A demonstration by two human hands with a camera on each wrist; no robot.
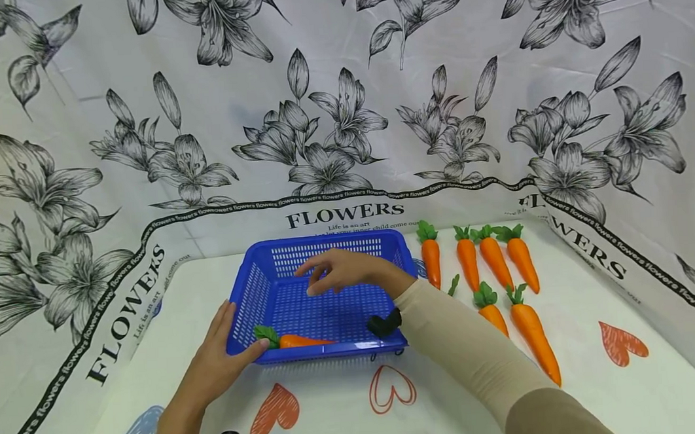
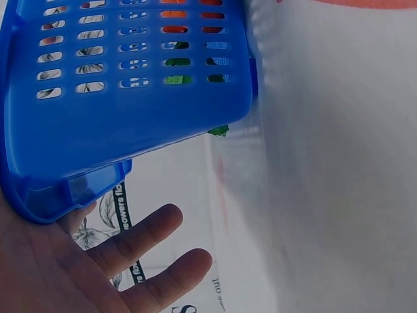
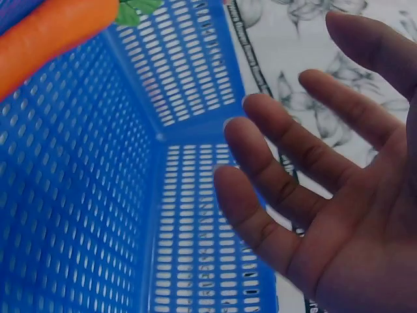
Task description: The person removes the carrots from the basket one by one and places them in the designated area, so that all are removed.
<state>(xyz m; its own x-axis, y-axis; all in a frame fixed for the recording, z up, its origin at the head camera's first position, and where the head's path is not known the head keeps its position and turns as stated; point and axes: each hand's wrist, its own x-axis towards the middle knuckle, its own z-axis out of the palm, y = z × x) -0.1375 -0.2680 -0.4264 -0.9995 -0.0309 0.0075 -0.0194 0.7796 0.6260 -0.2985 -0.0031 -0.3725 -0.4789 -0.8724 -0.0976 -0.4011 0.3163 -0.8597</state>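
Observation:
A blue slotted plastic basket (image 1: pixel 328 303) stands on the white table. Inside, along its front wall, lies an orange toy carrot (image 1: pixel 302 340) with green leaves at the left end. My left hand (image 1: pixel 216 358) rests at the basket's front left corner, thumb over the rim beside those leaves. Its other fingers stretch out straight along the outside, as the left wrist view shows. Over the basket hovers my right hand (image 1: pixel 350 269), fingers loosely bent and spread, holding nothing. In the right wrist view the carrot (image 3: pixel 58 36) appears at the top left, apart from that hand.
Several more toy carrots (image 1: pixel 521 263) lie in rows to the right of the basket, one (image 1: pixel 535 341) nearer the front; my right forearm partly covers some. A flower-printed cloth (image 1: pixel 335 214) rises behind the table and at both sides. Hearts are printed on the tabletop.

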